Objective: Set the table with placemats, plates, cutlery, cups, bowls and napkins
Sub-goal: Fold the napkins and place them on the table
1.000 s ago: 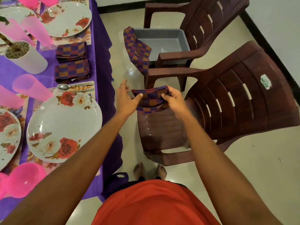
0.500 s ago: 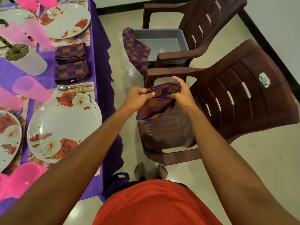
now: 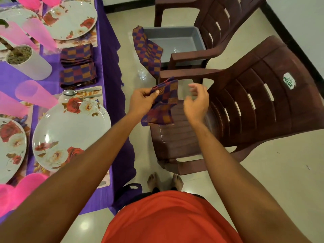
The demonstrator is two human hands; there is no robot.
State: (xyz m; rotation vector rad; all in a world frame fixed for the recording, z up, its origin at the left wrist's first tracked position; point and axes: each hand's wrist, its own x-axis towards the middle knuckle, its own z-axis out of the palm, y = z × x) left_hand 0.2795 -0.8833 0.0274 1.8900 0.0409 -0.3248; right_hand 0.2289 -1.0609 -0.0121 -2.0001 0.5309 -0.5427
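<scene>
Napkin (image 3: 164, 102) now pinched by left hand (image 3: 142, 101) alone; right hand (image 3: 197, 102) released, fingers loosely spread.

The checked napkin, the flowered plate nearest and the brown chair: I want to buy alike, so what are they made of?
Napkin in the left hand: woven cloth, limp, matte. Plate: glossy, with printed roses; melamine or ceramic, unclear. Chair: moulded plastic, slotted back, slight sheen.
</scene>
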